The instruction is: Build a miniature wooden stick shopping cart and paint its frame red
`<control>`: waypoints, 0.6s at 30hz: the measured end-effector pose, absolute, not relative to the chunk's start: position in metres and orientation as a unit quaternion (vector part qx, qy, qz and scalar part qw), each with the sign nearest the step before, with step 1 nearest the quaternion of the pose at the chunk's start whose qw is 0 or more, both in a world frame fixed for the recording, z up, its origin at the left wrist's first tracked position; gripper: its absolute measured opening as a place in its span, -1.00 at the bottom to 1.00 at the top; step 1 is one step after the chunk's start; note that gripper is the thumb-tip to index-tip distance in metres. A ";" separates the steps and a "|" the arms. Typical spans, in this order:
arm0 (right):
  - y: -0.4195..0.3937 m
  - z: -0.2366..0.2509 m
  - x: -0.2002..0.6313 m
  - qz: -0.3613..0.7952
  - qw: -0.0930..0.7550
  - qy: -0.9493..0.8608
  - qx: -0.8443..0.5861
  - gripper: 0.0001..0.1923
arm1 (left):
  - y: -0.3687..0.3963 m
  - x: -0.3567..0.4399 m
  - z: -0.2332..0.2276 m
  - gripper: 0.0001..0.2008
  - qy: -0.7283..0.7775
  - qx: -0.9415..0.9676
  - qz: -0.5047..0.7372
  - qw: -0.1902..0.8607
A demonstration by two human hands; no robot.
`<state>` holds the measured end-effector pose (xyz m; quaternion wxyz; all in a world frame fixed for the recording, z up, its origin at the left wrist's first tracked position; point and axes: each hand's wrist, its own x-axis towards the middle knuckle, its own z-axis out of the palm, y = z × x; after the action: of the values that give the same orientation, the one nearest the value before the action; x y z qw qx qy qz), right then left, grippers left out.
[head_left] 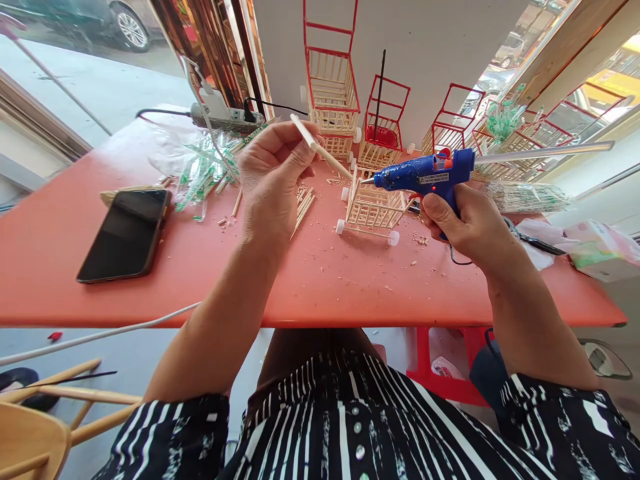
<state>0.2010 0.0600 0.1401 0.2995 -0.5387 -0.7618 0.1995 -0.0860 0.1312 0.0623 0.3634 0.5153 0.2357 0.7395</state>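
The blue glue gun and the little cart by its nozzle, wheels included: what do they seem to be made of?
Glue gun: probably hard plastic, slightly glossy, with highlights on its moulded blue body. Cart: wood or bamboo, apparently unpainted, judging by its matte, pale tan sticks. Wheels: likely plastic, being whitish and somewhat translucent.

At the left of the frame I see a black phone [125,235] on my orange bench [45,267]. A wooden chair [35,430] fills the lower left, and a car [131,28] shows at the upper left.
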 end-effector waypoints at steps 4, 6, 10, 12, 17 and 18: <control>0.057 0.143 0.198 0.216 0.294 -0.767 -0.528 -0.22 | 0.135 -0.088 0.060 -0.78 0.223 0.514 0.746 0.360; 0.058 0.144 0.196 0.214 0.301 -0.770 -0.520 -0.23 | 0.137 -0.090 0.058 -0.79 0.228 0.527 0.738 0.354; 0.061 0.142 0.193 0.222 0.321 -0.764 -0.514 -0.23 | 0.139 -0.093 0.056 -0.81 0.249 0.546 0.724 0.340; 0.062 0.141 0.192 0.231 0.323 -0.762 -0.511 -0.25 | 0.138 -0.092 0.057 -0.82 0.249 0.538 0.730 0.341; 0.063 0.143 0.188 0.237 0.320 -0.764 -0.507 -0.31 | 0.130 -0.088 0.062 -0.85 0.262 0.530 0.733 0.338; 0.064 0.143 0.188 0.236 0.320 -0.765 -0.507 -0.31 | 0.129 -0.088 0.063 -0.86 0.267 0.536 0.727 0.335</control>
<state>0.1884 0.0641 0.1429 0.3196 -0.5072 -0.7647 0.2361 -0.0876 0.1285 0.0631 0.3352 0.5364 0.2667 0.7272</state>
